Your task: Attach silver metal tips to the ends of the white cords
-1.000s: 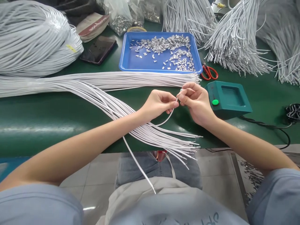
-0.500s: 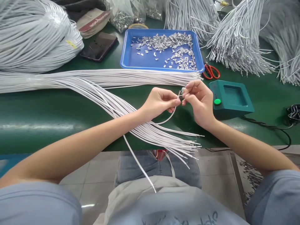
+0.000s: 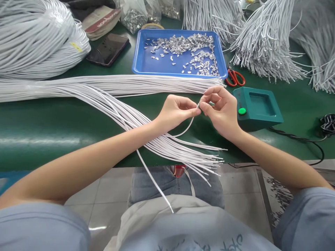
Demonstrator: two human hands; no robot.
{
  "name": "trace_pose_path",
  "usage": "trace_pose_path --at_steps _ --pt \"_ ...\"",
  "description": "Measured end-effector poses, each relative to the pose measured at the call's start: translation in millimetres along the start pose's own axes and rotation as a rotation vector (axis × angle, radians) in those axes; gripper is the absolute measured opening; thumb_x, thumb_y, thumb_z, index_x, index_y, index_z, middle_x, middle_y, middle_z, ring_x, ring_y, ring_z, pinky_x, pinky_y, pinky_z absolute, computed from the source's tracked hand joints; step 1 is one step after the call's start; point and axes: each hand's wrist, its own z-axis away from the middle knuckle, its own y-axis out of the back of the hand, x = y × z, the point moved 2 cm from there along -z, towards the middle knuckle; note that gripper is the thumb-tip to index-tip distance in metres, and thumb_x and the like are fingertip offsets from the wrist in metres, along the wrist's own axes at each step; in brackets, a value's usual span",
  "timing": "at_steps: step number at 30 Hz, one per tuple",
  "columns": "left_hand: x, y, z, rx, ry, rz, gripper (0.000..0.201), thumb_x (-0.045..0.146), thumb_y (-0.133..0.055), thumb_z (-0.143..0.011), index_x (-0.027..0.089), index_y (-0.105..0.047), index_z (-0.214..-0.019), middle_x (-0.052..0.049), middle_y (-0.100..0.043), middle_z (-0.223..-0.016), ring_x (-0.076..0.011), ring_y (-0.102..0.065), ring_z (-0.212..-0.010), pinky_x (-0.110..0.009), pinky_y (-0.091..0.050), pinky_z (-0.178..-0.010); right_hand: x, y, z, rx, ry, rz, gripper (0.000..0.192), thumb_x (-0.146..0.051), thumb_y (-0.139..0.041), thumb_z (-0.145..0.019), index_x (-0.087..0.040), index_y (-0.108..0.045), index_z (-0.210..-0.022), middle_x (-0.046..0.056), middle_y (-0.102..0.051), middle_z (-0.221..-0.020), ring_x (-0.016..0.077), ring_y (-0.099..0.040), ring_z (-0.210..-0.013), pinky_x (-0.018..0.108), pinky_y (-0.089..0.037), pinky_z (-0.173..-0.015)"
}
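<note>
Pinches a wire [image 3: 188, 127] close to its tip in the left hand [image 3: 175, 109], likely to steady that end above the worktop [image 3: 52, 139], and brings bunched fingertips of the right hand [image 3: 201, 104] against it, too hidden to tell whether gripping.

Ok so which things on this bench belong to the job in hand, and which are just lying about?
In the job:
white wire, pinched by the left hand, right hand at its end
fanned white wires
probably the metal pieces in the blue tray

Seemingly lying about:
phone
red-handled scissors
teal box, though its use is unclear
</note>
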Motion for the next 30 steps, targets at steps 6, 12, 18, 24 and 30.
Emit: trace_pose_path --at_steps 6,12,18,24,30 --pt "1.9 -2.2 1.7 0.028 0.056 0.086 0.035 0.039 -0.088 -0.061 0.011 -0.07 -0.068 -0.001 -0.067 -0.061 -0.0111 -0.064 -0.055 -0.021 -0.051 -0.053 1.6 0.3 -0.7 -0.03 0.023 -0.024 0.02 -0.013 -0.062 -0.078 -0.024 -0.05 -0.088 -0.005 -0.052 -0.071 0.0094 -0.056 -0.067 0.023 -0.046 -0.052" --pt "1.6 0.6 1.1 0.024 0.091 0.186 0.037 0.041 -0.088 -0.062 0.01 -0.068 -0.068 0.0 -0.063 -0.058 -0.0089 -0.061 -0.049 -0.02 -0.05 -0.049 5.6 3.0 -0.9 0.007 0.048 0.011 0.018 -0.015 -0.06 -0.079 -0.025 -0.051 -0.091 -0.005 -0.048 -0.071 0.0096 -0.052 -0.065 0.023 -0.044 -0.05" --pt "0.5 -0.9 1.4 -0.127 0.17 0.321 0.044 0.048 -0.088 -0.061 0.01 -0.068 -0.07 0.0 -0.063 -0.058 -0.0086 -0.06 -0.048 -0.019 -0.048 -0.047 5.8 2.4 -1.7 0.007 0.073 -0.039 0.027 -0.019 -0.062 -0.08 -0.026 -0.055 -0.104 -0.002 -0.061 -0.085 0.0122 -0.061 -0.079 0.024 -0.052 -0.056" --pt "1.1 -3.9 1.7 -0.21 0.095 0.27 0.044 0.051 -0.083 -0.068 0.01 -0.067 -0.067 0.0 -0.06 -0.056 -0.0068 -0.057 -0.045 -0.018 -0.042 -0.045 5.2 1.9 -1.6 -0.101 -0.006 -0.06 0.032 -0.033 -0.066 -0.082 -0.029 -0.054 -0.111 -0.001 -0.062 -0.09 0.0138 -0.064 -0.086 0.026 -0.056 -0.062" --pt "3.0 -4.9 1.3 -0.203 0.05 0.17 0.047 0.056 -0.08 -0.069 0.011 -0.065 -0.065 -0.002 -0.062 -0.057 -0.0078 -0.057 -0.046 -0.02 -0.043 -0.045 2.3 3.1 -1.8 -0.064 -0.07 -0.116 0.035 -0.038 -0.076 -0.074 -0.029 -0.056 -0.1 -0.004 -0.058 -0.074 0.013 -0.063 -0.072 0.03 -0.059 -0.065"
